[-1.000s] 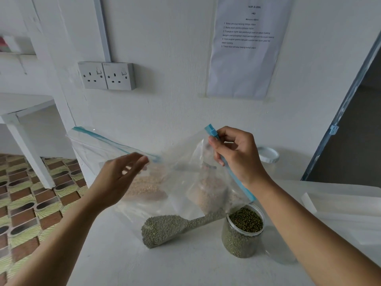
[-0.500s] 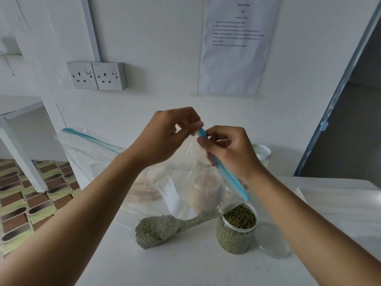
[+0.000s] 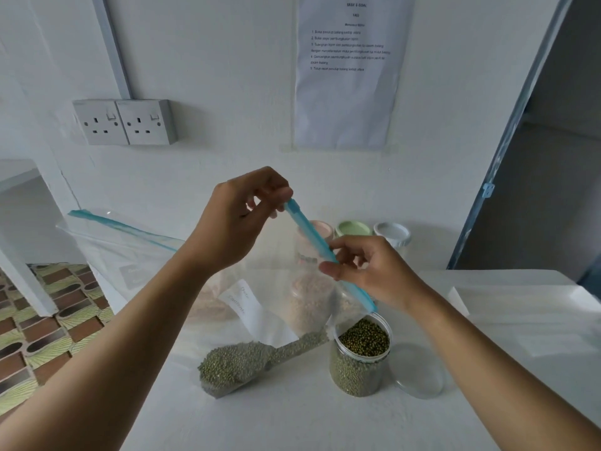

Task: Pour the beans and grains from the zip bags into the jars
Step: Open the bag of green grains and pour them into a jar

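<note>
A clear zip bag (image 3: 260, 323) with a blue zip strip stands tilted over the white table (image 3: 292, 418), green mung beans pooled in its lower corner. My left hand (image 3: 237, 222) pinches the strip's upper end. My right hand (image 3: 370, 271) pinches the strip further down, near its middle. Beside the bag stands an uncapped clear jar (image 3: 359, 356), nearly full of mung beans. Behind the bag a jar of pale grains (image 3: 309, 304) shows through the plastic. A second zip bag (image 3: 130, 252) with pale grains leans against the wall at the left.
A clear round lid (image 3: 418, 372) lies right of the bean jar. Jars with pink (image 3: 320, 229), green (image 3: 353, 229) and white (image 3: 392, 232) lids stand at the wall. Wall sockets (image 3: 125, 122) and a paper sheet (image 3: 349, 70) hang above. The table's left edge drops to patterned floor.
My left hand came up from the grain bag and took the zip strip's upper end. My right hand slid down the strip from the top toward its middle.
</note>
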Available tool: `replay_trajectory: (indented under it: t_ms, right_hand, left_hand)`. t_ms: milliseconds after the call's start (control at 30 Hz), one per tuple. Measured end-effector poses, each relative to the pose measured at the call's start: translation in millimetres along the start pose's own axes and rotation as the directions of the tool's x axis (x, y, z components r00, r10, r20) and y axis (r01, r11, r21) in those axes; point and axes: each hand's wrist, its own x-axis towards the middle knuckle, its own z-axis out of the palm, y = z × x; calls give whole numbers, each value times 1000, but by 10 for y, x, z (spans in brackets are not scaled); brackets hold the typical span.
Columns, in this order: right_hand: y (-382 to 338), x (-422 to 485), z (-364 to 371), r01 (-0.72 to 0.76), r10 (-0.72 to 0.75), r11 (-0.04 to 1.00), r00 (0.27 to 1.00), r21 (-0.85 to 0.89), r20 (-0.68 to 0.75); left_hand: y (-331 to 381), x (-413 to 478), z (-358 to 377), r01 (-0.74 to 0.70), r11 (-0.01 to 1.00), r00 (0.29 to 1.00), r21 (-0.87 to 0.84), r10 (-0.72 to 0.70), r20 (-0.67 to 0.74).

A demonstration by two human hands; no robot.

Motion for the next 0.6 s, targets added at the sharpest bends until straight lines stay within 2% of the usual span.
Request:
replay_trajectory:
  t_ms: [133, 333, 467, 600]
  right_hand:
    - [195, -170, -67, -73, 75, 996, 996, -44, 53]
    - [555, -369, -130, -195, 196, 976, 981, -97, -2]
    - [536, -334, -130, -166, 166, 986, 986, 14, 14]
    - [401, -190, -36, -24, 35, 994, 994, 104, -108]
  left_hand:
    - [-32, -26, -24, 14, 999, 1000, -42, -15, -17]
    - [-74, -57, -106, 8, 998, 998, -63, -12, -64]
    - [-104, -100, -202, 10, 997, 995, -77, -17, -95]
    - [-165, -136, -372, 33, 991, 981, -128, -57, -187]
